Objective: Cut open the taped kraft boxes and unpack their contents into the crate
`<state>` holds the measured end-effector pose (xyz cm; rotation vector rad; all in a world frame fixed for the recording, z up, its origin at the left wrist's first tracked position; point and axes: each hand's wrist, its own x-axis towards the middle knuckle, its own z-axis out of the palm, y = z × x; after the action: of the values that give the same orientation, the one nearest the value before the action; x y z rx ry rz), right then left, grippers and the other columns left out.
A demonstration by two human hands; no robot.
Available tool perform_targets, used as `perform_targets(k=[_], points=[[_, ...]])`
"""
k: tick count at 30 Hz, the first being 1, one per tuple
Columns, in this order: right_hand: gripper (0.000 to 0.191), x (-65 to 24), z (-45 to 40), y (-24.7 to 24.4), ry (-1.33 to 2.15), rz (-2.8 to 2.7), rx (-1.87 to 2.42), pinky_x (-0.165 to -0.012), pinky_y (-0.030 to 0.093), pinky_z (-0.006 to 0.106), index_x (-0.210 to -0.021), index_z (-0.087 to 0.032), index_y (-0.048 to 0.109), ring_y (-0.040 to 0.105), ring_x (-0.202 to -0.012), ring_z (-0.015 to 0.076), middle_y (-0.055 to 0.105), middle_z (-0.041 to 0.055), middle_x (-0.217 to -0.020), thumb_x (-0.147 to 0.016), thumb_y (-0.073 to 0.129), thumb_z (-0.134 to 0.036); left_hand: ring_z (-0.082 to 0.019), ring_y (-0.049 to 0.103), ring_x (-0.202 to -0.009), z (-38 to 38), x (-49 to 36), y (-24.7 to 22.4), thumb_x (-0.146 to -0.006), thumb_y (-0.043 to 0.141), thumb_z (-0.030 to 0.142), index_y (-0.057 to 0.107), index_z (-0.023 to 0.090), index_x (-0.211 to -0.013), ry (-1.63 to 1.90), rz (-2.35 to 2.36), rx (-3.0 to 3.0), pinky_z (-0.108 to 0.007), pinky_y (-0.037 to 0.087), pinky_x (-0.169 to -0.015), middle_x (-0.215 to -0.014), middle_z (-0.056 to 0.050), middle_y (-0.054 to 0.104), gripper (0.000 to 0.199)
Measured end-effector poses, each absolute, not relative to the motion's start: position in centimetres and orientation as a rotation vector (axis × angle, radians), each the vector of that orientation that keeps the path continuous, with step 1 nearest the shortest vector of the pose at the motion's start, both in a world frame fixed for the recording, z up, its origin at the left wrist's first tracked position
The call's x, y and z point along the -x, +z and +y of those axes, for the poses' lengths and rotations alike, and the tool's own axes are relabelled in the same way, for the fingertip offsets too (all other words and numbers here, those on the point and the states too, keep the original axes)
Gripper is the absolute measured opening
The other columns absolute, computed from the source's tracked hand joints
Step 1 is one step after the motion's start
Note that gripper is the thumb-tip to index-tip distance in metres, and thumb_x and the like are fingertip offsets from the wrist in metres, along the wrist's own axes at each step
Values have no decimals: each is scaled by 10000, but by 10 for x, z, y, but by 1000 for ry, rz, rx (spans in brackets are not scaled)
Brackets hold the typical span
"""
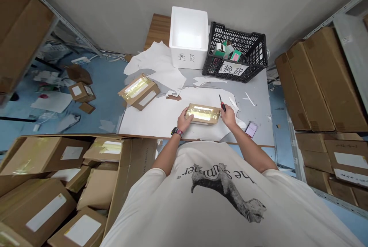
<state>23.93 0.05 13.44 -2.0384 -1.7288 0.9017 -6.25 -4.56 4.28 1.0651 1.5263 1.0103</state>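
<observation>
A small cardboard box with shiny yellowish tape along its top lies on the white paper at the table's near side. My left hand, a watch on its wrist, is closed on the box's left end, thumb on top. At the right end, my right hand is closed around a red-and-black utility knife, its thin dark tip pointing away from me. The fingers of that hand are close against the box's end; whether they also grip it I cannot tell. Left of my hands stands a second taped cardboard box.
At the table's back stand a white foam box and a black plastic crate with small green-and-white boxes inside. A phone lies right. Torn paper covers parts of the table. A large carton of parcels is at left; stacked cartons at right.
</observation>
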Motion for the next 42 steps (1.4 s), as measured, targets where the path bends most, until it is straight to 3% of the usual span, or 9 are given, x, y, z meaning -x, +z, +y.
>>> perform_targets(k=[4, 9, 17, 21, 26, 33, 42], points=[[485, -222, 5, 156, 923, -2043, 1914, -996, 597, 401, -1556, -264, 734, 783, -1059, 321, 860, 98, -1213, -1097, 601, -348, -325, 714, -1471, -48, 54, 37, -978, 813, 384, 665, 258, -1670, 1013, 1582, -982, -471, 549, -1298, -1630, -102, 729, 719], [444, -187, 19, 179, 965, -2506, 1731, -989, 557, 406, -1532, -341, 765, 778, -1114, 353, 866, 95, -1267, -1096, 684, -330, -345, 696, -1506, -52, 47, 34, -993, 813, 413, 639, 255, -1704, 1026, 1619, -987, -484, 531, -1322, -1608, -98, 747, 749], [290, -151, 43, 181, 835, -2814, 1598, -1070, 537, 470, -1336, -257, 829, 783, -1162, 391, 859, 160, -1112, -1064, 737, -300, -336, 700, -1500, -56, 46, 34, -1005, 774, 415, 601, 266, -1747, 1053, 1630, -1040, -471, 536, -1308, -1664, -74, 711, 776], [289, -139, 44, 186, 737, -2931, 1592, -1048, 547, 483, -1331, -238, 827, 794, -1140, 395, 861, 182, -1138, -1077, 690, -230, -351, 704, -1495, -56, 45, 29, -994, 797, 456, 530, 260, -1801, 1026, 1656, -1029, -470, 540, -1293, -1693, -93, 686, 872], [214, -133, 38, 195, 825, -2884, 1610, -1071, 528, 447, -1282, -232, 823, 800, -1164, 375, 864, 177, -1161, -1109, 698, -247, -350, 780, -1335, -57, 44, 22, -978, 813, 462, 657, 210, -1693, 1021, 1665, -999, -465, 598, -1204, -1506, -111, 806, 774], [391, -131, 34, 205, 613, -3149, 1582, -1074, 546, 404, -1479, -200, 723, 794, -1281, 353, 843, 211, -1325, -1186, 472, -265, -311, 800, -1269, -60, 45, 24, -965, 833, 451, 701, 213, -1631, 1028, 1668, -995, -427, 619, -1157, -1426, -100, 834, 719], [385, -122, 28, 208, 569, -3198, 1552, -1100, 555, 416, -1441, -164, 735, 785, -1325, 360, 831, 227, -1361, -1170, 477, -254, -298, 825, -1190, -63, 54, 29, -967, 856, 476, 676, 213, -1656, 923, 1670, -1114, -399, 650, -1093, -1354, -94, 859, 759]])
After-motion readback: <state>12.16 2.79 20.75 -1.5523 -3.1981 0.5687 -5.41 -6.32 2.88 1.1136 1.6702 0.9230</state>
